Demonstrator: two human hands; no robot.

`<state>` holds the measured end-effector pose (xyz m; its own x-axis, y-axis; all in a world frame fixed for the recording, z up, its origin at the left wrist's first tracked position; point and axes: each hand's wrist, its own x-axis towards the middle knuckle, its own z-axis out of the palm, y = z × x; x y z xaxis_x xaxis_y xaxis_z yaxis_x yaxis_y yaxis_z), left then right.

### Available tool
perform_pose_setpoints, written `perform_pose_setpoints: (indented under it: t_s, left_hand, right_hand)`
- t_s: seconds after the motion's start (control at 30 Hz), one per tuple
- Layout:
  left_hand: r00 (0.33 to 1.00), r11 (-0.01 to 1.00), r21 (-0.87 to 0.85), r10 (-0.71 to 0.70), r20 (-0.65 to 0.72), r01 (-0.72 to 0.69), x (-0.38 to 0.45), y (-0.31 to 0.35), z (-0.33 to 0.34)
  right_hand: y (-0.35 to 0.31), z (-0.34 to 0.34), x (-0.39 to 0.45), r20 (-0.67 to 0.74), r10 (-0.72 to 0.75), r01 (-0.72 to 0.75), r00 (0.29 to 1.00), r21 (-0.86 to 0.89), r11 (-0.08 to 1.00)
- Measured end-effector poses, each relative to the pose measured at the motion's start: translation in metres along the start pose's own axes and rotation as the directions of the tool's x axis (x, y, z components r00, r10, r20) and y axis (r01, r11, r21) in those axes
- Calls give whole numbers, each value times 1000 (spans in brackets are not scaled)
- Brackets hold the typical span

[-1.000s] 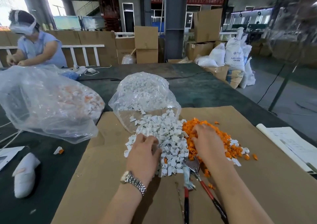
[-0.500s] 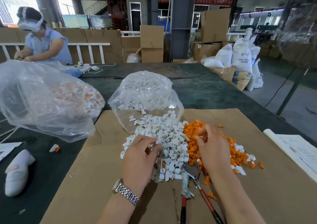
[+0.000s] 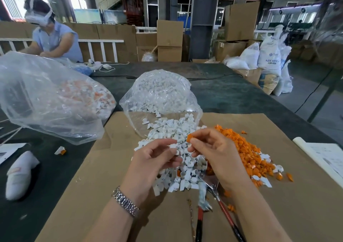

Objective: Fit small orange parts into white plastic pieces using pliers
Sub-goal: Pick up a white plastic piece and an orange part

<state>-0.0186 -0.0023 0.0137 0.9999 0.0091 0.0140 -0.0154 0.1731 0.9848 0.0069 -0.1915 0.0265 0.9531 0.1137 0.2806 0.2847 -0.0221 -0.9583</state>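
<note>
- Since the frame half a second before, both hands had lifted off the heaps and come together above the white pile; earlier they lay flat among the parts.
- The right hand (image 3: 217, 154) now pinched one orange part (image 3: 190, 137) between thumb and forefinger, held up over the white pieces (image 3: 178, 130).
- The left hand (image 3: 154, 160) had its fingers curled, its fingertips pinching what looked like a small white piece (image 3: 173, 146) (too small to be sure of its shape), just beside the right hand's fingertips.
- The pliers (image 3: 207, 195) lay where they had been, one pair, red-handled, on the cardboard sheet (image 3: 104, 176) under the right wrist, touched by neither hand.
- Heaps: one of white pieces spilling from a clear bag (image 3: 159, 93), one of loose orange parts (image 3: 246, 152) just to its right, the two touching at their edges.
- Bags: two clear ones, the larger bag (image 3: 46, 97) at the left on the dark counter (image 3: 222, 93) showing mixed white and orange parts.
- One stray assembled piece (image 3: 60, 151) sat on the counter left of the cardboard, and one white glove (image 3: 18, 175) near the left edge.
- One wristwatch (image 3: 126, 202) on the left wrist; one other person (image 3: 53, 37) sat at the far left of the counter.
</note>
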Motion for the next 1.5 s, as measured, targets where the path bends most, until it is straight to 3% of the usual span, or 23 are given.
perform_pose_setpoints:
  t_s: [0.2, 0.4, 0.57, 0.8, 1.07, 1.23, 1.5]
  left_hand:
    - [997, 968, -240, -67, 36, 73, 4, -1, -6]
    - [979, 873, -447, -153, 132, 196, 3, -1, -7]
    - [970, 838, -490, -184, 160, 240, 6, -3, -8]
    - [954, 768, -567, -209, 216, 297, 9, -8, -7]
    - [943, 785, -555, -109, 313, 275, 8, -6, -10]
    - [963, 875, -448, -69, 261, 184, 8, -6, -9]
    - [936, 899, -380, -84, 341, 219, 3, -1, -9]
  right_hand:
    - [2, 2, -1, 45, -29, 33, 999, -88, 996]
    - [0, 4, -3, 55, 8, -10, 998, 46, 999]
    - [-3, 8, -5, 29, -14, 16, 999, -68, 998]
    - [-10, 12, -11, 77, -103, 105, 992, -29, 994]
    - [-9, 19, -12, 60, -142, 152, 988, -208, 966]
    - [-14, 14, -12, 156, -212, 251, 965, -307, 918]
    - [-19, 7, -14, 261, -231, 312, 937, -331, 891]
